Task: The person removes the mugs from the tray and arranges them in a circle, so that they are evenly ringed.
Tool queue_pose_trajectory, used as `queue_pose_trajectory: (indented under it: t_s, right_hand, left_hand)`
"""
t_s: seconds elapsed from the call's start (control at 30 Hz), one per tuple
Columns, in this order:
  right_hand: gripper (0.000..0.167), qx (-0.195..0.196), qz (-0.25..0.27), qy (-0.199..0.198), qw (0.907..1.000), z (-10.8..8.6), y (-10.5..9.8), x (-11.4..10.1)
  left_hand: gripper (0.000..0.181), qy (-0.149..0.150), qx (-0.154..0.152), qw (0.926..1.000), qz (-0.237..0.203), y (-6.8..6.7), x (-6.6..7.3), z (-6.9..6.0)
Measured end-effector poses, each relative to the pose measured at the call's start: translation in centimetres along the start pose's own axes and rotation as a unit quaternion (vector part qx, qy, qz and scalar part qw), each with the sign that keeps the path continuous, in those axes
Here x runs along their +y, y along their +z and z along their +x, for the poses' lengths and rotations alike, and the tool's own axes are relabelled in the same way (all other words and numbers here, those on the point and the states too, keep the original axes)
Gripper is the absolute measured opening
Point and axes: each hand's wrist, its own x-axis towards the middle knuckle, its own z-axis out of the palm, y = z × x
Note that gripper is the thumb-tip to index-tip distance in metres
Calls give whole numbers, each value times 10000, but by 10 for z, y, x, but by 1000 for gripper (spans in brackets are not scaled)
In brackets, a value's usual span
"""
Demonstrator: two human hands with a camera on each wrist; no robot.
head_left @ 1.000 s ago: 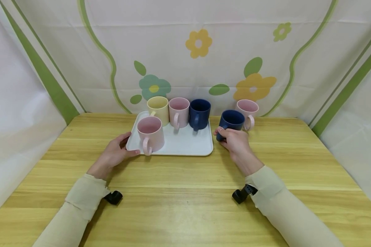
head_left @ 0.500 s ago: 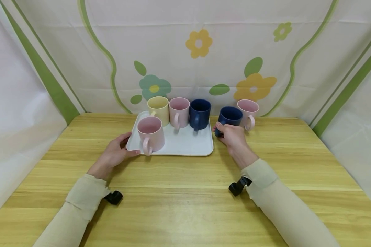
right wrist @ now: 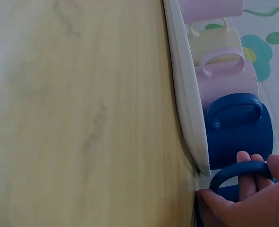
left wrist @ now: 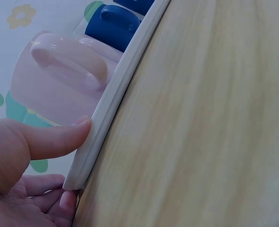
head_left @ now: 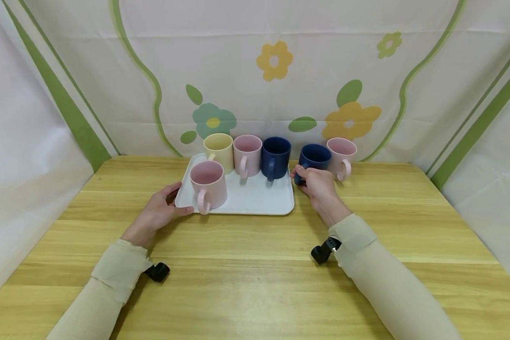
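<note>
In the head view a white tray (head_left: 255,200) lies on the wooden table, bearing a yellow mug (head_left: 219,153), a pink mug (head_left: 248,153) and a navy mug (head_left: 276,156) along its back edge. Another pink mug (head_left: 212,189) stands at its front left. My left hand (head_left: 157,212) holds that front left corner, thumb (left wrist: 59,142) on the rim and fingers at its outer side. To the right of the tray, my right hand (head_left: 320,189) grips a second navy mug (head_left: 315,153) by its handle (right wrist: 243,169). Whether this mug touches the table cannot be told.
Close behind the gripped mug, to its right, stands a further pink mug (head_left: 342,153) on the table. A white curtain (head_left: 255,94) with flower prints hangs along the table's back edge. Bare wood (head_left: 246,274) lies between my forearms.
My right hand has shifted the navy mug slightly away from me and to the left, along the tray's right side. The left hand and the tray have stayed put.
</note>
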Motion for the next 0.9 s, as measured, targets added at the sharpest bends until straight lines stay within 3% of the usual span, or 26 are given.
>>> queue_pose_trajectory:
  t_s: [0.33,0.47,0.67,0.9]
  right_hand:
    - [39,11,-253,28,9997,3,-6,1]
    - [50,153,-396,184,9989,-5,-14,0]
    - [48,340,-570,439,9968,-20,-24,-4]
    - [46,-18,-879,314,9956,-41,-15,-10]
  left_hand:
    - [98,17,-36,10000,-17,5,3,2]
    - [98,89,-68,9999,-66,8,4,4]
    - [98,129,-51,9999,-89,10,6,5]
    - [99,106,-63,9999,-35,8,7,4]
